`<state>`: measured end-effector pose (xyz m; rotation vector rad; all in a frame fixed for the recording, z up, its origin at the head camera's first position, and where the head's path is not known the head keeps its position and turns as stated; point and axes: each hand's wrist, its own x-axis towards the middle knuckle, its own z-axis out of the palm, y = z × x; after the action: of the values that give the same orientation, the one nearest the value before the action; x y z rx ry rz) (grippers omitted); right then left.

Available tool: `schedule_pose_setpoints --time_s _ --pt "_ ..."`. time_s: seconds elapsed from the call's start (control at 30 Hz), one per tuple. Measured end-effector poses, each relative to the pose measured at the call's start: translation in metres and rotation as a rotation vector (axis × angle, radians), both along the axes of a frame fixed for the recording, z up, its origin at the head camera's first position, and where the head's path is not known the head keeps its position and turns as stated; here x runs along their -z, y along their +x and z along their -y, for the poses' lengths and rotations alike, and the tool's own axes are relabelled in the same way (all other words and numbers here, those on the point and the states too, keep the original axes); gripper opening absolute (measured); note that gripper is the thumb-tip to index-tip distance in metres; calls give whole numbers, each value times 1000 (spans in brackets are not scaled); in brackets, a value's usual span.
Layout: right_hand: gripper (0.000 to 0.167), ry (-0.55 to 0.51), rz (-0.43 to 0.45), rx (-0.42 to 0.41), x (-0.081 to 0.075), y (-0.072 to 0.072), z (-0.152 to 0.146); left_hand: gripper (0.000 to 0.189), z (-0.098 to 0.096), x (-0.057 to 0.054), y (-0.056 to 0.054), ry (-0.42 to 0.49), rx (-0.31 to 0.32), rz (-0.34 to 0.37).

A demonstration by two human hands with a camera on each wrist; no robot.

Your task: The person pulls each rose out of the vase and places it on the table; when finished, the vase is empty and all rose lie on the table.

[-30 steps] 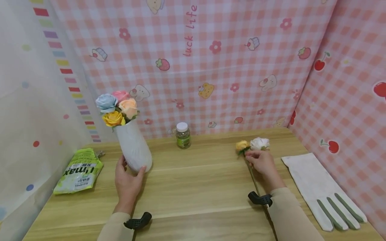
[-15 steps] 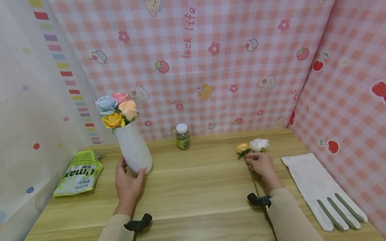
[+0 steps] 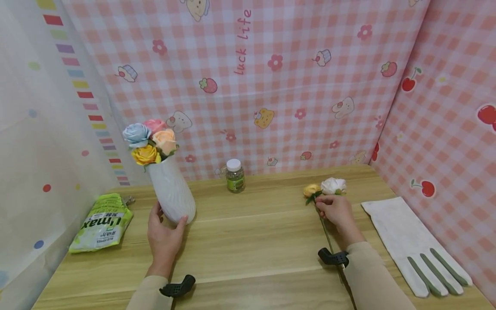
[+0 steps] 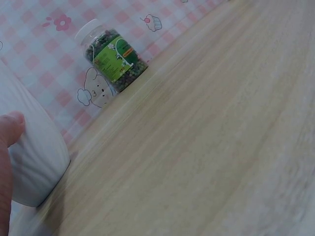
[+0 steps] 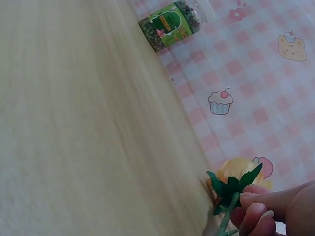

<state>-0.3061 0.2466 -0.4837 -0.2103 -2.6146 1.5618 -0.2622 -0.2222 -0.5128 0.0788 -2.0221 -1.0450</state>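
The head view shows us a left hand (image 3: 164,239) gripping the lower part of a white ribbed vase (image 3: 172,189), its thumb on the vase's right side and its fingers, partly hidden, round the left. The vase stands at the left of the wooden table (image 3: 252,241), and four artificial roses fill its mouth: a blue rose (image 3: 136,134), a pink rose (image 3: 155,125), a peach rose (image 3: 165,141) and a golden-yellow rose (image 3: 145,155).

Across the table, we see the right hand (image 3: 339,213) pinching the stem of a pale-yellow rose (image 3: 311,190) just below its green leaves, thumb and fingers together on it. The stem runs back toward the right forearm; we cannot tell whether the flower touches the table. A white rose (image 3: 333,186) lies just beside it, partly behind the hand.

Between the two hands, near the back edge, we find a white-lidded jar (image 3: 234,176) with a green label. A green snack packet (image 3: 101,224) lies left of the vase, and a white glove (image 3: 407,237) with grey-green strips lies right of the right forearm. Pink gingham cloth (image 3: 232,107) rises behind everything.
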Motion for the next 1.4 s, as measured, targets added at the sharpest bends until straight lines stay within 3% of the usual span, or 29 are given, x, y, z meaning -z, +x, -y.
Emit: schedule_pose_setpoints --time_s 0.27,0.53,0.73,0.9,1.13,1.27,1.4 --pt "23 72 -1 -28 -24 8 1 85 2 1 1 6 -4 -9" --pt "26 109 -114 -36 -55 16 0 84 -1 2 -1 43 30 31" --pt "33 118 -198 -89 -87 22 20 86 -1 1 -3 26 13 7" --pt "38 64 -217 -214 -124 22 55 86 2 1 -3 14 12 3" --pt "38 42 -185 -420 -172 14 129 85 1 -1 -2 22 17 7" --pt "35 -13 -206 -543 -188 9 176 85 1 -1 -2 25 13 9" --pt "41 -24 -223 -612 -196 5 219 84 1 -1 0 32 14 26"
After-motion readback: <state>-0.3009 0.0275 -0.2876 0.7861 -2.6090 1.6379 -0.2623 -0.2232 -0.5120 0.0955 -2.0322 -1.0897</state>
